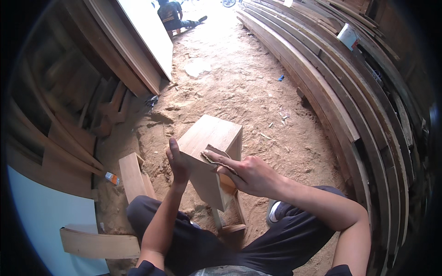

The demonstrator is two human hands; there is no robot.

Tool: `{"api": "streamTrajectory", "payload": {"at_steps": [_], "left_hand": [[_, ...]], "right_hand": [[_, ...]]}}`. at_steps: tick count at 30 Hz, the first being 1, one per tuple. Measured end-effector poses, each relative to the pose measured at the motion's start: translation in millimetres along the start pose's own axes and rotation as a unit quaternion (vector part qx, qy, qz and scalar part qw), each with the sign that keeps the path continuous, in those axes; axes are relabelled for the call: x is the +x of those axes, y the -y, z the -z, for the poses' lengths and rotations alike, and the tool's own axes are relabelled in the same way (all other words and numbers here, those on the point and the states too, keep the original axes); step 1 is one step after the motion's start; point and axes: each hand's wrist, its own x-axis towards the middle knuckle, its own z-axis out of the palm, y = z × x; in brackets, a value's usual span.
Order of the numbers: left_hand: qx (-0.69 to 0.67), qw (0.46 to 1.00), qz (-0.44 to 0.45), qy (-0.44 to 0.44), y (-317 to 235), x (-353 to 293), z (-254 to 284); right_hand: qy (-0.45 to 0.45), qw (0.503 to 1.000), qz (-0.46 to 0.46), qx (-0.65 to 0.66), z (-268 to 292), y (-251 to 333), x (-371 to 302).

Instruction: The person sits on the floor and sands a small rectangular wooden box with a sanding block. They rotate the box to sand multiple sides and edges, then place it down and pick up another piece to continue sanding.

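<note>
A pale wooden box (207, 129), open on its right side, stands tilted between my knees. My left hand (178, 164) grips its left side, with the thumb or a finger raised near the top edge; the other fingers are partly hidden. In my right hand (252, 175) is a folded piece of sandpaper (221, 158), brownish and worn at the edges. The fingers press it onto the near edge of the box's top face. Under the box a narrow wooden frame (234, 227) shows on the ground.
Long stacked planks (313, 87) line the right, with a white container (347, 36) on top. Wooden pieces (133, 179), a small white-and-orange container (112, 178) and a curved-looking board (99, 244) lie left. Sawdust covers the ground (221, 92). A person (171, 17) sits far ahead.
</note>
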Motion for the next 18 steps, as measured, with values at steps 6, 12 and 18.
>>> {"api": "streamTrajectory", "payload": {"at_steps": [6,12,18], "left_hand": [[0.014,1.0,-0.001,-0.002,6.1,2.0,-8.9],[0.053,0.998,0.017,0.042,6.8,6.5,10.4],[0.084,0.994,0.042,0.063,13.0,19.3,31.6]], "right_hand": [[-0.116,0.993,0.019,-0.006,-0.5,-35.4,2.5],[0.017,0.977,-0.165,0.13,27.9,-21.8,12.1],[0.041,0.997,0.008,0.069,3.6,26.6,6.4]]}}
